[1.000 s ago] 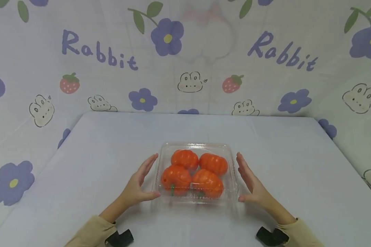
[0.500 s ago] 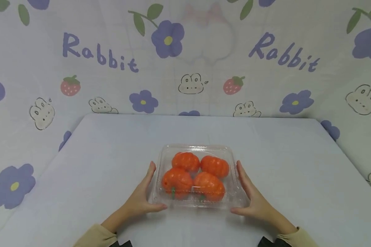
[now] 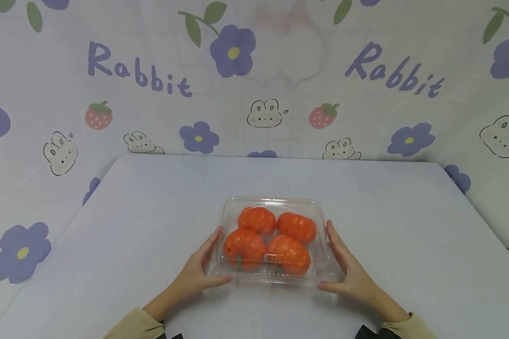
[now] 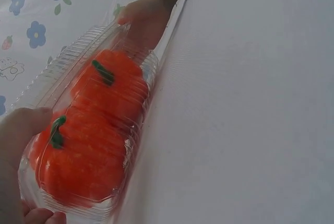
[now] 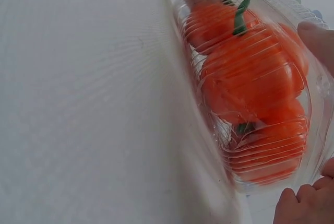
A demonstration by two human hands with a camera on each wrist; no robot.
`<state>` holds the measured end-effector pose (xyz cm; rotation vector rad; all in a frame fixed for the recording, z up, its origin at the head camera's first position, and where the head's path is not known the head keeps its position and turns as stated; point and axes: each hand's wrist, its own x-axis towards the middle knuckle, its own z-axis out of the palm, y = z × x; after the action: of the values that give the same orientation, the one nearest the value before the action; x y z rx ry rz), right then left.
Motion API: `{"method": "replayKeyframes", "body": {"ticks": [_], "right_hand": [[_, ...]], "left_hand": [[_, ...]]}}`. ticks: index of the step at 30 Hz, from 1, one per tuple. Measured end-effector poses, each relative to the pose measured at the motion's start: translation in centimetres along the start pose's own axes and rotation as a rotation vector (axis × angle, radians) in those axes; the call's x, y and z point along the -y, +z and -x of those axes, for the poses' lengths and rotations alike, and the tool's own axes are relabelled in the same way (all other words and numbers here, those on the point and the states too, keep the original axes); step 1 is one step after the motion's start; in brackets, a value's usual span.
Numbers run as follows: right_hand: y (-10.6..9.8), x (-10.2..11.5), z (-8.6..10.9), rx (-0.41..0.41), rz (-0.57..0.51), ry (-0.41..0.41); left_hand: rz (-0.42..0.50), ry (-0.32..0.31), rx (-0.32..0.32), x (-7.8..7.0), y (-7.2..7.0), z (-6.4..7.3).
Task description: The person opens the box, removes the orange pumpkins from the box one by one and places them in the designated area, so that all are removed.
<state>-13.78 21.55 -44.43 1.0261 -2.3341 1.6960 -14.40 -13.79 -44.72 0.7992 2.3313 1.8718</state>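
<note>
A clear plastic clamshell box (image 3: 324, 266) stands at the middle of the white table, its lid down. Inside are several orange toy pumpkins (image 3: 289, 254) with green stems. My left hand (image 3: 196, 275) holds the box's left end, thumb at the front corner and fingers along the side. At the opposite end, my right hand (image 3: 353, 277) grips it in the same way. In the left wrist view, the thumb of the left hand (image 4: 18, 138) lies on the box wall, with fingertips round the lower edge. The right wrist view shows fingers of the right hand (image 5: 308, 203) curled at the box's end.
A white cloth covers the table (image 3: 161, 188). Behind it and at the sides hangs a white curtain (image 3: 220, 103) printed with flowers, strawberries, rabbits and lettering. Beige sleeves (image 3: 137, 325) and dark wrist straps show at the bottom.
Both hands, apart from the box's sides at first, have closed in on it, thumbs reaching its front corners. The pumpkins stay in place inside. The head view has shifted slightly.
</note>
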Motion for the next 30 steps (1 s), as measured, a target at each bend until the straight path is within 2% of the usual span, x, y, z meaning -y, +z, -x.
{"method": "replayKeyframes", "body": {"ticks": [3,10,14,17,21,25,28,30], "right_hand": [[0.0,-0.3,0.1,-0.001,-0.021,-0.031],[-0.1,0.0,-0.1,-0.009,-0.09,-0.058],[-0.1,0.1,-0.1,-0.006,-0.114,-0.073],[-0.1,0.0,-0.2,-0.009,-0.125,-0.08],[-0.2,0.0,-0.1,-0.012,-0.12,-0.034],[-0.3,0.0,-0.1,-0.009,-0.117,0.019],[-0.3,0.0,-0.1,-0.011,-0.116,0.027],[-0.3,0.0,-0.1,-0.01,-0.116,0.029]], "left_hand": [[-0.049,0.048,-0.021,0.1,0.0,0.0],[-0.315,0.243,-0.066,0.4,-0.1,0.0],[-0.363,0.287,-0.071,0.5,-0.2,0.0],[-0.339,0.317,-0.067,0.1,-0.2,0.0],[-0.225,0.33,-0.049,-1.7,0.2,0.1],[-0.103,0.329,-0.029,-0.9,0.3,0.4],[-0.062,0.332,-0.023,0.4,0.3,0.4],[-0.049,0.331,-0.024,0.3,0.2,0.5]]}}
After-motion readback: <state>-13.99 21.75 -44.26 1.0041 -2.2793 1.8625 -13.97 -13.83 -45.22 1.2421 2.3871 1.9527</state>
